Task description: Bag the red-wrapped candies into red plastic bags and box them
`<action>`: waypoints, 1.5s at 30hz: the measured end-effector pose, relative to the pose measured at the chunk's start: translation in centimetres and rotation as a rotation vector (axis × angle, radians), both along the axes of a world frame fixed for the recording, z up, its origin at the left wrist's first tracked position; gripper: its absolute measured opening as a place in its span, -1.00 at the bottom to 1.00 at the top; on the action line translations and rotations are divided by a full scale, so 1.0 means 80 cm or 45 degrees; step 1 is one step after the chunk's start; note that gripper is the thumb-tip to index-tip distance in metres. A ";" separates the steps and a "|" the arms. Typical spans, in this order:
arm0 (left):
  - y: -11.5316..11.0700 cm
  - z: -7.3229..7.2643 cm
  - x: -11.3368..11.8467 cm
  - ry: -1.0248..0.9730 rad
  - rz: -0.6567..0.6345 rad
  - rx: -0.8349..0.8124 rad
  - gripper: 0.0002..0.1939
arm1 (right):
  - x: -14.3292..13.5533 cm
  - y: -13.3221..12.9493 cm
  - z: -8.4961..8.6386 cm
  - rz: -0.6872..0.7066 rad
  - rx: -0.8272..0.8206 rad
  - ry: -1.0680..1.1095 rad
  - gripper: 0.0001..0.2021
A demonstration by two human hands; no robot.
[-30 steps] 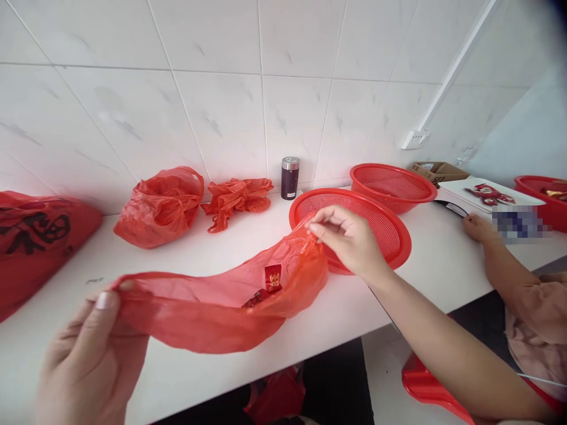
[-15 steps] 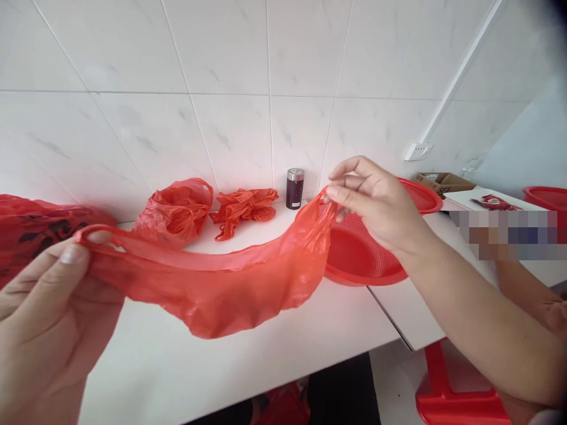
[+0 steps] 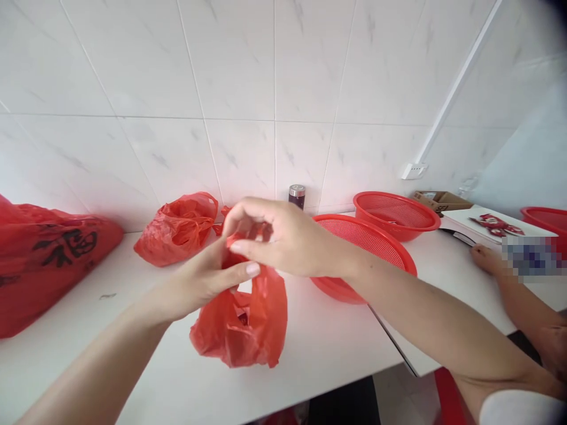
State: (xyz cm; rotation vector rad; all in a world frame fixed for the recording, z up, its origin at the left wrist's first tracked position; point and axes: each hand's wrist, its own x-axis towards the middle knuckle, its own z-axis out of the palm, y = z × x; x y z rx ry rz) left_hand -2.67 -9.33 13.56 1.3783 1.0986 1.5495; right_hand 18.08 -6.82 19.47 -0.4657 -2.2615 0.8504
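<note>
A thin red plastic bag (image 3: 270, 313) hangs in folds above the white table, its handles gathered at the top. My left hand (image 3: 212, 277) grips the gathered handles from the left, thumb pointing right. Over it, my right hand (image 3: 274, 236) closes on the same part with curled fingers and thumb. The hands touch or nearly touch, and the fingertips are partly hidden. Behind them to the left, another red plastic bag (image 3: 177, 230) rests crumpled on the table. A further scrap of red bag shows only slightly behind my right hand.
A large red bag with black writing (image 3: 66, 254) lies at the left. Red colanders (image 3: 394, 215) and a dark tumbler (image 3: 296, 196) stand near the tiled wall. At right, a cardboard box (image 3: 443, 200), a white board (image 3: 482, 224) and another person's hand (image 3: 485, 258) are visible.
The bag was stretched sideways between my two hands. Both hands have now come together at the middle, and the bag hangs down folded below them.
</note>
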 end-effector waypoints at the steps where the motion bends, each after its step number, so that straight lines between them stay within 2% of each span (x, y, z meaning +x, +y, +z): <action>1: 0.000 -0.001 0.004 0.039 -0.034 -0.045 -0.62 | -0.007 -0.001 -0.003 0.055 0.003 0.006 -0.89; 3: -0.002 -0.002 0.011 0.108 -0.097 -0.142 -0.59 | -0.012 0.004 -0.013 0.061 0.053 0.059 -0.86; 6: -0.005 0.000 0.017 0.193 -0.189 -0.318 -0.60 | -0.008 0.023 -0.040 -0.050 0.057 0.066 -0.77; 9: -0.006 -0.001 0.019 0.227 -0.312 -0.500 -0.63 | 0.000 0.034 -0.064 -0.112 -0.062 0.045 -0.85; 11: -0.005 -0.004 0.017 0.213 -0.403 -0.548 -0.61 | 0.004 0.024 -0.066 -0.188 -0.075 0.184 -0.89; 13: -0.003 -0.007 0.011 0.193 -0.507 -0.539 -0.58 | 0.009 0.001 -0.058 -0.156 -0.094 0.305 -0.90; 16: -0.001 -0.008 -0.001 0.191 -0.657 -0.460 -0.59 | 0.013 -0.035 -0.045 0.153 -0.165 0.239 -0.87; 17: -0.001 -0.007 -0.005 0.215 -0.691 -0.415 -0.63 | 0.012 -0.040 -0.045 0.208 -0.166 0.225 -0.86; 18: -0.001 -0.006 -0.007 0.265 -0.710 -0.377 -0.69 | 0.010 -0.040 -0.048 0.196 -0.156 0.248 -0.85; 20: -0.002 -0.005 -0.008 0.436 -0.712 -0.326 -0.81 | 0.002 -0.025 -0.063 0.038 -0.168 0.337 -0.82; 23: -0.003 -0.011 -0.001 0.764 -0.568 -0.224 -0.88 | -0.017 0.010 -0.102 -0.070 -0.373 0.259 -0.74; 25: -0.002 -0.023 0.005 0.960 -0.313 -0.090 -0.83 | -0.029 0.026 -0.128 -0.046 -0.524 0.217 -0.69; 27: 0.001 -0.040 0.009 1.126 -0.012 0.106 -0.76 | -0.038 0.031 -0.147 -0.042 -0.621 0.286 -0.66; 30: 0.005 -0.061 0.012 1.242 0.271 0.418 -0.68 | -0.041 0.030 -0.158 0.034 -0.771 0.397 -0.70; 32: 0.005 -0.069 0.011 1.252 0.353 0.519 -0.67 | -0.039 0.028 -0.158 0.121 -0.873 0.364 -0.76; 34: 0.003 -0.073 0.011 1.271 0.355 0.508 -0.66 | -0.035 0.028 -0.157 0.133 -0.911 0.277 -0.80; 36: -0.002 -0.076 0.010 1.311 0.292 0.433 -0.62 | -0.034 0.028 -0.157 0.013 -0.773 0.247 -0.83; 39: -0.010 -0.088 0.002 1.340 0.235 0.285 -0.55 | -0.036 0.029 -0.166 -0.277 -0.216 0.272 -0.83; 41: -0.020 -0.105 -0.016 1.320 0.278 0.183 -0.57 | -0.036 0.033 -0.182 -0.398 0.108 0.202 -0.80; 43: -0.037 -0.131 -0.046 1.271 0.392 0.097 -0.63 | -0.031 0.042 -0.205 -0.471 0.185 0.092 -0.75; 45: -0.062 -0.160 -0.082 1.215 0.563 0.021 -0.66 | -0.022 0.053 -0.232 -0.558 0.086 0.019 -0.75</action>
